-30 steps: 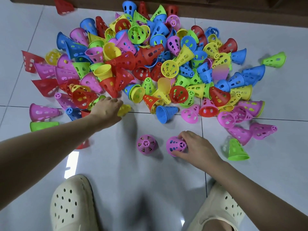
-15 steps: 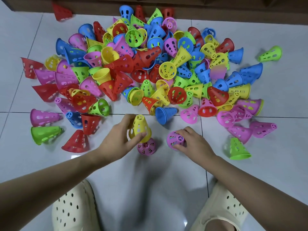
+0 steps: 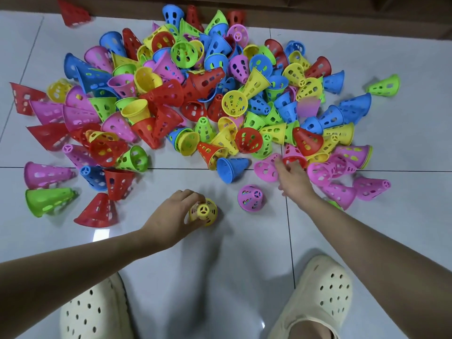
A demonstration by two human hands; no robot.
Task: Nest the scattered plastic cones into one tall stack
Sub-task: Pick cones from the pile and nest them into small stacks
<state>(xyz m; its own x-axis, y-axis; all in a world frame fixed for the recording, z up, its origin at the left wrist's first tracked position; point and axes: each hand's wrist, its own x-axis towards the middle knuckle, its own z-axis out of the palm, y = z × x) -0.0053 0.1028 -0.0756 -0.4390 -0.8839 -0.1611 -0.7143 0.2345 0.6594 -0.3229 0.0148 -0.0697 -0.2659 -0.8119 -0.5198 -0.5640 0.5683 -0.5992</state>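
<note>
The left hand [image 3: 171, 214] grips a yellow cone [image 3: 204, 212] that stands upright on the white tiled floor [image 3: 220, 277], narrow spoked top facing the camera; the fingers curl over the cone's far and left side and the thumb lies against its near side, so the cone sits at the fingertips, just right of the palm. Whether another cone is nested beneath the yellow one cannot be told from above. Near it to the right, apart from both hands, a pink cone [image 3: 250, 198] stands upright on the floor. The right hand [image 3: 292, 178] reaches past that cone to the near edge of the pile of cones [image 3: 195, 94], its fingers spread loosely between a pink cone lying on its side [image 3: 265, 168] and a red cone [image 3: 292, 152]; the fingertips touch or nearly touch these, and I cannot tell whether it has hold of either. The pile of red, blue, green, yellow and pink cones spreads across the far tiles, most lying on their sides. Two cream perforated clogs [image 3: 322, 292] show at the bottom edge
</note>
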